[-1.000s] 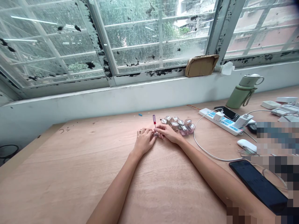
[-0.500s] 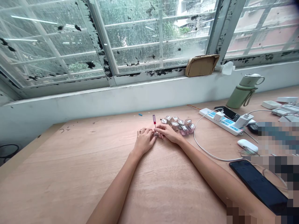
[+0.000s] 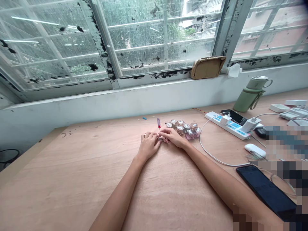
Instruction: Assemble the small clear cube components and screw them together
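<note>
A small screwdriver [image 3: 158, 123] with a clear purple-and-red handle stands nearly upright, tip down, between my two hands. My right hand [image 3: 175, 138] is closed, its thumb and fingers pinching the thin shaft below the handle. On the left side, my left hand [image 3: 149, 143] rests on the table with bent fingers, pressing a small metallic-looking part [image 3: 161, 139] under the screwdriver tip. Fingers cover most of that part, and its kind is too small to tell. Just past my right hand sits a cluster of clear hexagonal boxes [image 3: 180, 128] with white labels.
A white power strip [image 3: 228, 125] with plugged chargers lies to the right, its white cable [image 3: 204, 149] looping near my right forearm. Beyond are a green bottle [image 3: 247, 96], a white case [image 3: 255, 150] and a black phone [image 3: 267, 192]. A small blue piece [image 3: 144, 118] lies near the wall.
</note>
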{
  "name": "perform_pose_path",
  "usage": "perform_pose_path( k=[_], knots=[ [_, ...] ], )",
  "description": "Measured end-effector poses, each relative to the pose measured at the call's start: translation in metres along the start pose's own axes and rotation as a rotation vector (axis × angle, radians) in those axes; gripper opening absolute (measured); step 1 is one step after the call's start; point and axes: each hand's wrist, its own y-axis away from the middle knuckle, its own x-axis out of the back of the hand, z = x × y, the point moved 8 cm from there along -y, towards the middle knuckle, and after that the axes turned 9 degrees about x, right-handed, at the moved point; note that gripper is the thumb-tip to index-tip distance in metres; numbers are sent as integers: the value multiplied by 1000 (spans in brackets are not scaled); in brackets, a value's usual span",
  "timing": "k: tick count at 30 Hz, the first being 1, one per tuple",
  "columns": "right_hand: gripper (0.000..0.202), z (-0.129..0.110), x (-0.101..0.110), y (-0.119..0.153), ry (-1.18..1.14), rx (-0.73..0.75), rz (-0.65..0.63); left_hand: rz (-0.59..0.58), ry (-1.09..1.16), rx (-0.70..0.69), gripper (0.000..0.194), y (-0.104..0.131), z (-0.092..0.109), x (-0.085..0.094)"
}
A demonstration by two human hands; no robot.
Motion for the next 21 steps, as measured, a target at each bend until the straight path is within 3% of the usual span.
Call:
perform_pose_path(
  k=[21],
  knots=[
    [38,4,1,-1,2,-3,3,0,-4,2,26,0,-1,-2]
  ],
)
